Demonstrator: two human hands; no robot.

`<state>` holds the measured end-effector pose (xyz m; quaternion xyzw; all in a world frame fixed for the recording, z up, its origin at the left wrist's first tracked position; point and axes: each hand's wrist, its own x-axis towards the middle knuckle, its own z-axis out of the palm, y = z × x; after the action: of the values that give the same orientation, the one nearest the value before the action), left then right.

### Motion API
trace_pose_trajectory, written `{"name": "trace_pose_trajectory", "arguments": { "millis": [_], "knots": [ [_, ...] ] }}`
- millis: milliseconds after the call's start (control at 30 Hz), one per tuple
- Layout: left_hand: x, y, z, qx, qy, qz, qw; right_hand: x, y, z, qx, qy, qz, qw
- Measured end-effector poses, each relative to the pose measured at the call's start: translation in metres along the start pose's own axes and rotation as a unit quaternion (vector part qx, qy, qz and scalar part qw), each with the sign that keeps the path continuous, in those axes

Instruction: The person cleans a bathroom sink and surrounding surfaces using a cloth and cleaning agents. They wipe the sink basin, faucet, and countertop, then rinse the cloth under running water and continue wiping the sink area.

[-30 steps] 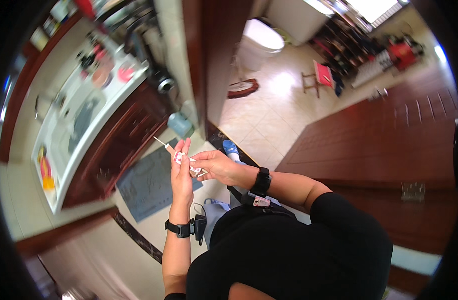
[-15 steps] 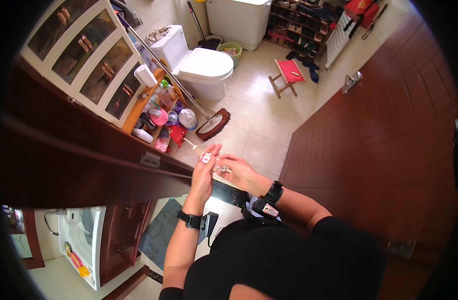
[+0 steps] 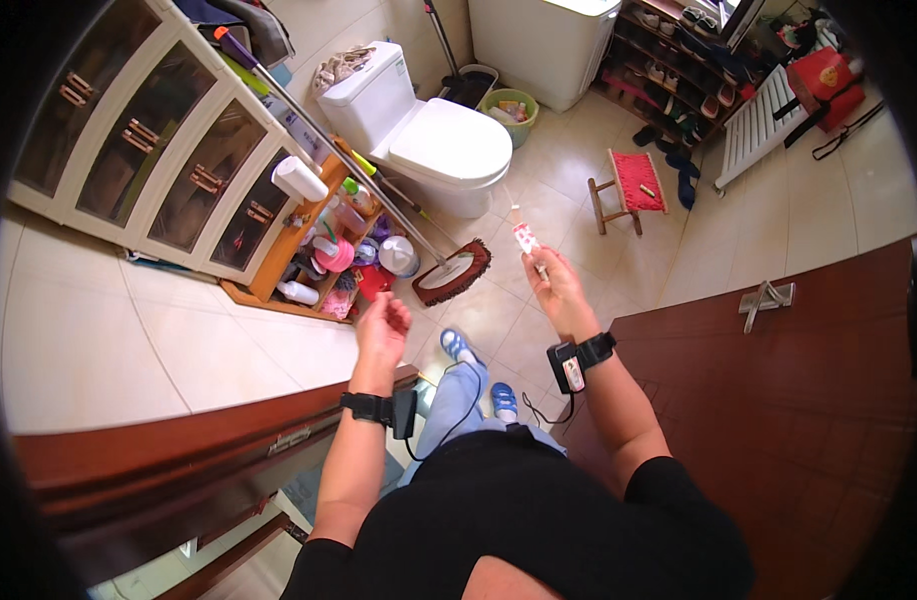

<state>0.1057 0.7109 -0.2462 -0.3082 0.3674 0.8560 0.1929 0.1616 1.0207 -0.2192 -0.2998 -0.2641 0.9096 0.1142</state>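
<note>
The small white tube with a red label and a thin pale nozzle is held upright in the right hand, nozzle pointing up toward twelve o'clock. The fingers of that hand are closed around the tube's lower end. A black wrist strap carrying a small device sits on the right wrist, at five o'clock from the hand.

The left hand lies at nine o'clock from the right hand, well apart from it. It holds nothing; the fingers are loosely curled, the palm partly open. A black band with a small black box circles the left wrist.

Below the tube, on the beige tiled floor, a flat brown-headed mop with a long pole lies at eight o'clock. A white toilet with its lid shut stands at eleven o'clock. A low wooden shelf unit crowded with bottles and pink containers stands at nine o'clock, against a cream cabinet with glass doors. A small wooden stool with a red woven seat stands at two o'clock. A green waste bin sits at twelve o'clock, beside the toilet. A dark red-brown door with a metal handle fills the area at four o'clock. Blue shoes show between the two forearms.
</note>
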Motion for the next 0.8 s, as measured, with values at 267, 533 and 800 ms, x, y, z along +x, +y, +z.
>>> {"name": "trace_pose_trajectory", "arguments": {
  "millis": [267, 533, 800],
  "knots": [
    [0.130, 0.093, -0.007, -0.044, 0.016, -0.001, 0.999, 0.114, -0.073, 0.039, 0.012, 0.022, -0.062, 0.998],
    [0.189, 0.156, 0.027, 0.024, 0.037, 0.007, 0.999, 0.276, -0.108, 0.048, -0.007, 0.158, -0.035, 0.987],
    [0.206, 0.177, 0.019, -0.020, 0.107, 0.032, 0.994, 0.487, -0.125, 0.059, -0.068, 0.213, -0.047, 0.973]
  ]
}}
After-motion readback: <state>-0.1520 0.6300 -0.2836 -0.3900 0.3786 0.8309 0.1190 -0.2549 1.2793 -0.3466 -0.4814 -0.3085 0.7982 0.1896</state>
